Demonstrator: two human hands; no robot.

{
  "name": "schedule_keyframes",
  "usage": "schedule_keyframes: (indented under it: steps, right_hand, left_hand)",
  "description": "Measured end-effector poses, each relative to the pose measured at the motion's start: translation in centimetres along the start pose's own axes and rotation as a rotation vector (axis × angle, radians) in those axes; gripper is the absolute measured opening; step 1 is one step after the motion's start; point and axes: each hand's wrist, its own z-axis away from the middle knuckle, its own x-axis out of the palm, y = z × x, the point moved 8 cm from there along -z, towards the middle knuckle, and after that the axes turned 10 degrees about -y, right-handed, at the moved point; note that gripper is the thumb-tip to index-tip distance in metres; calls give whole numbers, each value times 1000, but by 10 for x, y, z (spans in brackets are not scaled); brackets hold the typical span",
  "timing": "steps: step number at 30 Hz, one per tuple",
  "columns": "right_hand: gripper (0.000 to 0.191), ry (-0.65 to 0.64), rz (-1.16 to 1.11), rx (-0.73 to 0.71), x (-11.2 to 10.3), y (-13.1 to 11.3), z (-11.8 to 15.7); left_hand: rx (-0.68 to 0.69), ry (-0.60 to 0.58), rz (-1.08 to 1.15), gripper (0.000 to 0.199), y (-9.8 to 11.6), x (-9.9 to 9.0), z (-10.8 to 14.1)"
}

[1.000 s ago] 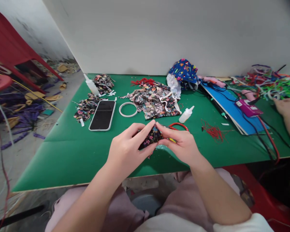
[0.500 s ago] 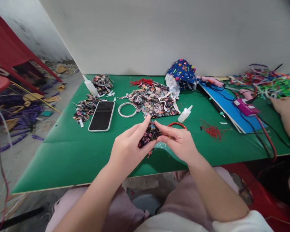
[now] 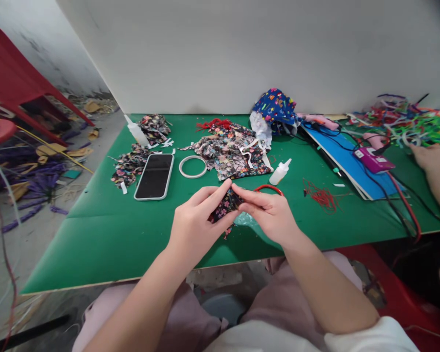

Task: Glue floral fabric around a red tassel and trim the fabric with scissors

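Between my two hands is a small piece of dark floral fabric (image 3: 225,206), held above the front of the table. My left hand (image 3: 194,217) pinches it from the left, thumb below and fingers above. From the right, my right hand (image 3: 269,211) closes thumb and forefinger on the fabric's edge, fingertips touching the left hand's. The fingers hide part of the cloth. Just beyond my right hand lies something with red loop handles (image 3: 269,187), mostly covered. Behind it stands a small white dropper bottle (image 3: 280,172). A larger heap of floral fabric (image 3: 232,151) lies past my hands.
A phone (image 3: 154,177), a white tape roll (image 3: 192,166), fabric scraps (image 3: 130,168) and another dropper bottle (image 3: 136,131) sit on the left. At right are red threads (image 3: 322,196), a blue folder (image 3: 346,159), a magenta device with cables (image 3: 374,160) and another person's hand (image 3: 430,159).
My left fingertips have shifted slightly toward my right hand, and the fingers of both hands now meet over the fabric's top edge. The fabric stays held in about the same place.
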Motion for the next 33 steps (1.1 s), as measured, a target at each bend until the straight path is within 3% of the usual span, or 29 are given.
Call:
schedule_keyframes:
  steps: [7,9,15,20,25,33]
  right_hand:
    - [32,74,-67,73,-7,3,-3]
    - [30,115,-110,108,-11,7,-2]
    - [27,112,-113,153,-13,11,0]
    - [25,102,-79,130,-7,8,0]
    - [29,75,-256,178,8,17,-2]
    - [20,56,-340,189,14,13,-1]
  left_hand:
    - [-116,-60,75,52,-9,7,2]
    - [-195,-74,186,49,-17,10,3]
    - [-457,28,680,34,-48,12,9]
    - [-492,-8,716,16,-48,12,6]
    - [-491,114,669,10,-45,1,9]
    - [-584,-30,1173,14,-48,26,10]
